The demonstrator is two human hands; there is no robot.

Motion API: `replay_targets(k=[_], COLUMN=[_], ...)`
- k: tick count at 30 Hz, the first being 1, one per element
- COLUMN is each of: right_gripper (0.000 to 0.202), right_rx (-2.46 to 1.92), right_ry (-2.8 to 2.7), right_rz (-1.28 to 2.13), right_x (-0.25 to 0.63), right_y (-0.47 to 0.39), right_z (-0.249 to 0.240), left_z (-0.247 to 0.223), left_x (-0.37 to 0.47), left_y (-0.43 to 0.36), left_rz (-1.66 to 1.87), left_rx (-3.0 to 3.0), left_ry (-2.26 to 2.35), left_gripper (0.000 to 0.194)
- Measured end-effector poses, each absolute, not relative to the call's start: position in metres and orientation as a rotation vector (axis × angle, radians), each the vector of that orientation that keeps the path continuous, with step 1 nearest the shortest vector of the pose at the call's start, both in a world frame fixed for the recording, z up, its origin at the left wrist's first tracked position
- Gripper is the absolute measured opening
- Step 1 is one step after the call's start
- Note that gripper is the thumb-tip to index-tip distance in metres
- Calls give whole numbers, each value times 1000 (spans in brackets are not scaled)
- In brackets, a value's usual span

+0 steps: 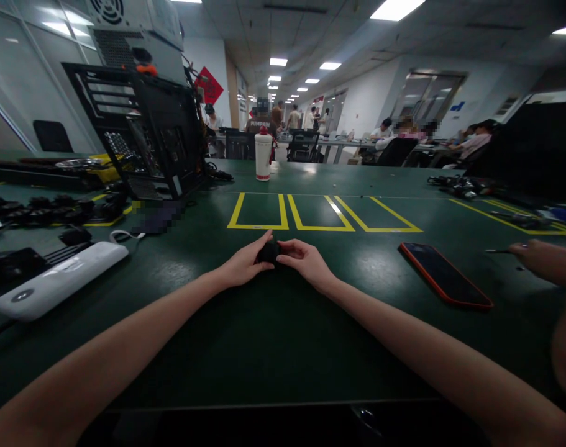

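Observation:
Both of my hands meet over the green tabletop (264, 347), just short of the yellow tape outlines. A small black object (268, 251) is between them, too dark and too covered to name. My left hand (243, 261) wraps its thumb and fingers around the object's left side. From the right, my right hand (305, 259) pinches at the object's edge with thumb and fingertips. Whether a smaller part is inside that pinch is hidden by the fingers.
Yellow tape outlines (257, 227) lie beyond my hands, with a white cup (263, 158) farther back. At left are a white power strip (61, 279) and a black computer case (156, 133). A red-edged phone (443, 273) and another person's hand (543, 257) are at right.

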State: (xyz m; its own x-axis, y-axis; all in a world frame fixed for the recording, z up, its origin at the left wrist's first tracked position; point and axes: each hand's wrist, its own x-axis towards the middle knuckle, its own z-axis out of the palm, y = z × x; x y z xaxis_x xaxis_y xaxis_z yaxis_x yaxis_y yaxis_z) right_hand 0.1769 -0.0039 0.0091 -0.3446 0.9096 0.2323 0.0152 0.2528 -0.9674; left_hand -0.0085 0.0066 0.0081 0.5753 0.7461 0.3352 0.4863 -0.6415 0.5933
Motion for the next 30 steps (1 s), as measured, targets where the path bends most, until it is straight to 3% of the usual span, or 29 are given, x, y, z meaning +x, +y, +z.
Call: replay_targets(k=[5, 12, 18, 24, 30], right_gripper=[34, 39, 25, 38, 33], right_rx=[-823, -804, -842, -883, -815], right_ry=[-1618, -1615, -1594, -1638, -1780], right_rz=[1225, 1232, 1202, 1201, 1107], right_x=[177, 175, 176, 175, 177], right_y=[-6, -10, -11, -7, -9], right_z=[7, 7, 10, 9, 7], left_z=[9, 15, 17, 16, 17], left_x=[-6, -1, 0, 1, -1], left_y=[4, -2, -5, -5, -7], left_rz=[838, 957, 959, 986, 998], left_rx=[2383, 2404, 2442, 2477, 2514], left_ry=[955, 970, 975, 993, 954], left_gripper=[75, 64, 62, 60, 58])
